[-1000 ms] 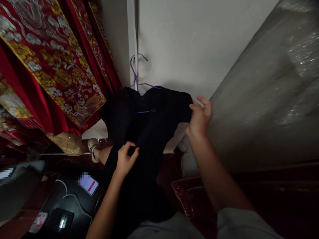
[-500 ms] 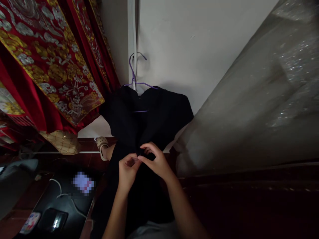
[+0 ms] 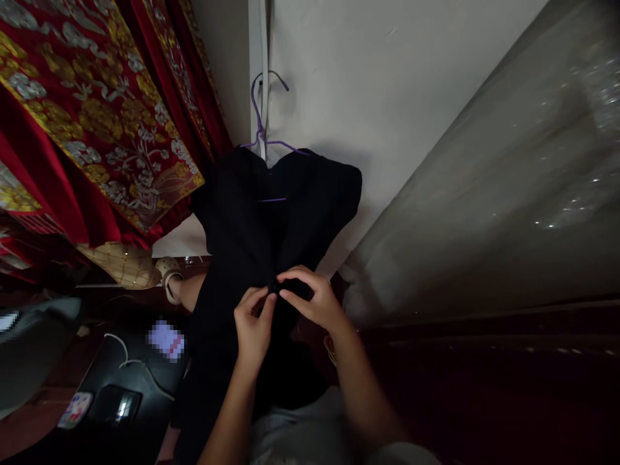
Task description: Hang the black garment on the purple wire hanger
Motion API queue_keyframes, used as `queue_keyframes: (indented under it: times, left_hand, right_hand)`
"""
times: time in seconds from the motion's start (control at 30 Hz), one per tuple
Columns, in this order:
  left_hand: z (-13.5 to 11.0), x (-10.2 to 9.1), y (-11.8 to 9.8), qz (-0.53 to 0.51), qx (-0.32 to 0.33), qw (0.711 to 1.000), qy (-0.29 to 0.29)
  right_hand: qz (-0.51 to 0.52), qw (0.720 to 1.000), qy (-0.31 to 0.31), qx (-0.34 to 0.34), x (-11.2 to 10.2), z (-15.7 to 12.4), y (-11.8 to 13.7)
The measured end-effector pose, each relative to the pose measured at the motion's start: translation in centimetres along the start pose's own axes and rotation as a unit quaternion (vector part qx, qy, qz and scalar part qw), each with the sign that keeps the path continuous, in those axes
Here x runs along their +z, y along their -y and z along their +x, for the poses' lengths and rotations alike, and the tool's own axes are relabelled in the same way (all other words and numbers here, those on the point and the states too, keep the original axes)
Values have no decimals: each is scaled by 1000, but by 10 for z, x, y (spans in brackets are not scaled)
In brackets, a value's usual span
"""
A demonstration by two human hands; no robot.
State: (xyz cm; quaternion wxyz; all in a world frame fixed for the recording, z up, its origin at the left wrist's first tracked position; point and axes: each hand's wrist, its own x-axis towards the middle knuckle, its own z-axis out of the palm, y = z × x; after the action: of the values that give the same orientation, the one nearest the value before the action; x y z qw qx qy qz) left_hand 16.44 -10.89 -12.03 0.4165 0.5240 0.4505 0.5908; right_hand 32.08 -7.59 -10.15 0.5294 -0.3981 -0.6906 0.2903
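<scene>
Since the frame one second earlier, the right hand (image 3: 317, 303) has moved from the garment's sleeve to its front, beside the left hand (image 3: 254, 326); the left hand remains at the front. The black garment (image 3: 232, 232) hangs on a purple hanger (image 3: 258, 123), in front of a pale wall (image 3: 387, 90); the hanger's hook is at a white vertical strip (image 3: 264, 39). Left hand: thumb and index finger nearly closed, pinching the edge of the garment's front below the neck opening; right hand: thumb and index finger narrowly spaced, tips at the same spot; whether they grip the fabric cannot be told. A red embroidered cloth (image 3: 111, 116) hangs to the left; translucent plastic sheeting (image 3: 460, 226) stands to the right. Lower left, a white cable (image 3: 124, 355) and a dark device (image 3: 116, 405) lie on a black surface (image 3: 138, 381); a beige clog (image 3: 167, 270) is worn on a foot beyond it.
</scene>
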Motion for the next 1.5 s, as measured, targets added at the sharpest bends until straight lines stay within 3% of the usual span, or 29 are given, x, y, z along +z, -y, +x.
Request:
queue_keyframes:
  times: [0.1, 0.27, 0.4, 0.8, 0.9, 1.07, 1.17, 1.23, 1.33, 1.43, 1.5]
  left_hand:
    - [0, -8, 0, 38, 24, 999, -5]
    - [1, -16, 0, 99, 68, 992, 37]
    - [3, -17, -3, 98, 83, 991, 24]
    - [12, -10, -9, 97, 45, 994, 24]
    - [4, 0, -12, 93, 50, 993, 46]
    - [-18, 33, -8, 107, 62, 984, 127]
    - [-19, 46, -7, 110, 75, 979, 158]
    - [-7, 45, -15, 116, 97, 971, 187]
    - [32, 34, -44, 120, 172, 956, 203]
    - [88, 22, -85, 146, 285, 939, 124]
    - [128, 19, -107, 191, 354, 912, 78]
  right_hand:
    - [-12, 1000, 0, 17, 8, 1, 3]
    - [-25, 1000, -13, 5, 24, 1, 0]
    - [-37, 999, -14, 7, 26, -1, 0]
    - [-62, 993, -94, -46, 26, 1, -21]
    - [-99, 983, -133, -85, 7, 38, -18]
    - [-194, 944, -222, -150, -38, 153, 2]
    - [-221, 938, -216, -157, -51, 198, 16]
    - [-215, 942, -201, -158, -54, 203, 24]
    - [-165, 955, -204, -141, -55, 186, 32]
    - [-66, 982, -163, -70, -54, 162, 39]
    - [12, 992, -123, -8, -51, 152, 43]
